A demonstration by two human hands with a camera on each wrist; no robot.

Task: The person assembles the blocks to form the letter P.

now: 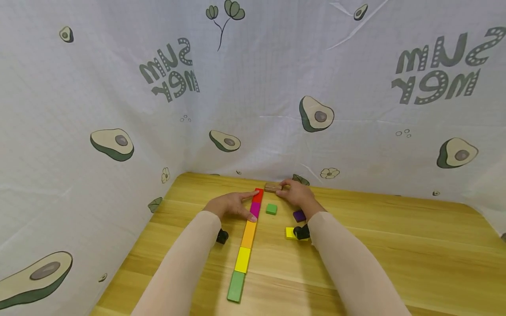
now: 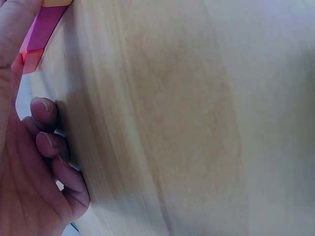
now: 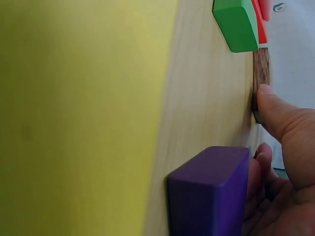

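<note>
A row of coloured wooden blocks runs away from me: green (image 1: 236,286), yellow (image 1: 243,260), orange (image 1: 248,235), magenta (image 1: 255,210) and red (image 1: 258,195). My left hand (image 1: 230,205) spans the far part from its left side, index fingertip at the red block and thumb at the near end of the magenta one. Its other fingers bend close over the tabletop in the left wrist view. With thumb and index finger, my right hand (image 1: 297,194) pinches a brown wood-grained block (image 1: 272,188), which lies crosswise right of the red block.
A small green block (image 1: 271,209) lies right of the row. Near my right wrist are a purple block (image 1: 299,216) and a yellow block (image 1: 290,233), partly covered by the wrist camera. Behind the wooden table (image 1: 395,237) hangs a white printed cloth (image 1: 269,96).
</note>
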